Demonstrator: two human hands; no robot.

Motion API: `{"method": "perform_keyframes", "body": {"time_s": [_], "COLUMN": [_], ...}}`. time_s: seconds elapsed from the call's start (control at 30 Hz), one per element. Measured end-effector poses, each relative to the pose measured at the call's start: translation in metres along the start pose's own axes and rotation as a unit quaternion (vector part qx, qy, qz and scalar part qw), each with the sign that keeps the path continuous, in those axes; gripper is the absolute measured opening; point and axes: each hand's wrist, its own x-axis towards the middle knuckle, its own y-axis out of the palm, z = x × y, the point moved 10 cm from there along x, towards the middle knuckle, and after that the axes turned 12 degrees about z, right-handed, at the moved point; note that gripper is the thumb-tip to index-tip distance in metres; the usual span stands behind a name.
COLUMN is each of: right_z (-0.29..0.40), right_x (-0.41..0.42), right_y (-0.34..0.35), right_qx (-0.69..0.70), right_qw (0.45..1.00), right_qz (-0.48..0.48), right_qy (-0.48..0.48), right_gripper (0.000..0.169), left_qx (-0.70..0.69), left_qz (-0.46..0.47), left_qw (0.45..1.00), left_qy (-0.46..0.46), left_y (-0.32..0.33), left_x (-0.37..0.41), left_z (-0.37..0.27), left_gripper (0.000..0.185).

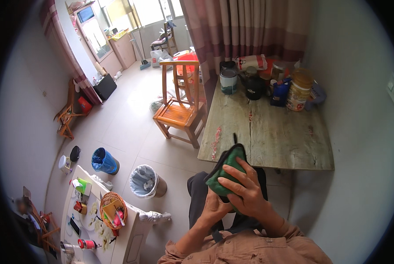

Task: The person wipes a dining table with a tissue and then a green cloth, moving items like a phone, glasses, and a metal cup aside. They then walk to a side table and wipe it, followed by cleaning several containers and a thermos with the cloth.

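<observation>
A green cloth with a dark edge and a small hanging loop (230,165) is held between both hands, above the lap and just off the near edge of the wooden table (276,142). My right hand (246,189) lies over the cloth, its fingers spread across the folds and pressing on it. My left hand (215,204) is below, gripping from underneath; the cloth and the right hand hide its fingers. Whether something is wrapped inside the cloth cannot be told.
At the table's far end stand a dark kettle (253,85), a lidded jar (228,81), a blue pouch (280,92) and a large plastic jar (298,94). Beyond the table is a wooden chair (177,112). Two lined bins (144,181) and a white table with a wicker basket (113,210) are to the left.
</observation>
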Motion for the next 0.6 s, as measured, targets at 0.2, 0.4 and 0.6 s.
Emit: {"method": "perform_keyframes", "body": {"time_s": [0.2,0.4,0.6], "right_z": [-0.059,-0.093,-0.099], "right_x": [-0.014,-0.046,-0.079], "right_y": [-0.008,0.003,-0.018], "right_qx": [0.255,0.519,0.32], "right_qw": [0.96,0.825,0.895], "right_qz": [-0.012,-0.145,-0.181], "right_qy": [0.117,0.17,0.252], "right_gripper": [0.031,0.039,0.05], "left_qx": [0.132,0.084,-0.017], "left_qz": [-0.011,-0.058,-0.095], "left_qw": [0.991,0.991,0.995], "left_qy": [0.005,0.085,0.001], "left_y": [0.004,0.016,0.029], "left_x": [0.005,0.016,0.036], "left_z": [-0.024,-0.041,0.002], "left_gripper": [0.089,0.096,0.102]}}
